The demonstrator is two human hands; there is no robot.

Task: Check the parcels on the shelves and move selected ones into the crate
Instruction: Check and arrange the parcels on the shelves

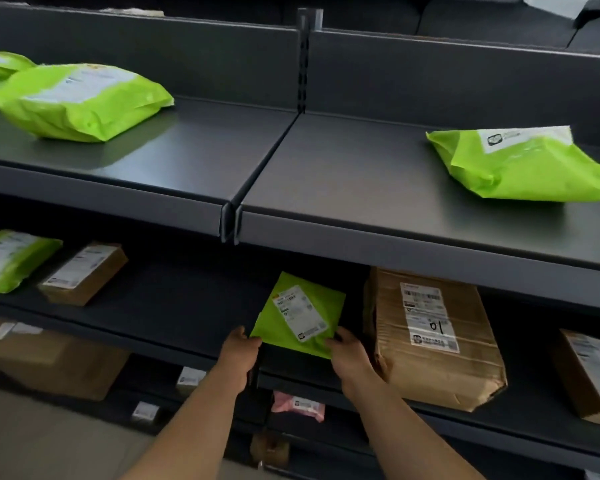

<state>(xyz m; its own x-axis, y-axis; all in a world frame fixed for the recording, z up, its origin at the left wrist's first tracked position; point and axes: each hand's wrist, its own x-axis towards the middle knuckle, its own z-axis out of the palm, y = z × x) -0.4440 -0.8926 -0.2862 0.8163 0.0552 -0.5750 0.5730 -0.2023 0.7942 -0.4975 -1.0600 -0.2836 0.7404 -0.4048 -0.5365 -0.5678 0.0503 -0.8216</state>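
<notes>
Item in hand: small flat lime-green plastic mailer (302, 317) with a white printed label, held tilted over the front of the dark grey metal middle shelf (174, 317).

Your left hand (238, 353) pinches its lower left corner. Your right hand (349, 358) grips its lower right edge, fingers (340, 336) curled onto the plastic.

Just beside it, to the right: large brown paper-wrapped parcel (430, 341) marked "10".

Same shelf, far left: small brown cardboard box (84, 275).

Upper shelf (326, 174): puffy green pouch at left (80, 102), crumpled green pouch at right (520, 164).
</notes>
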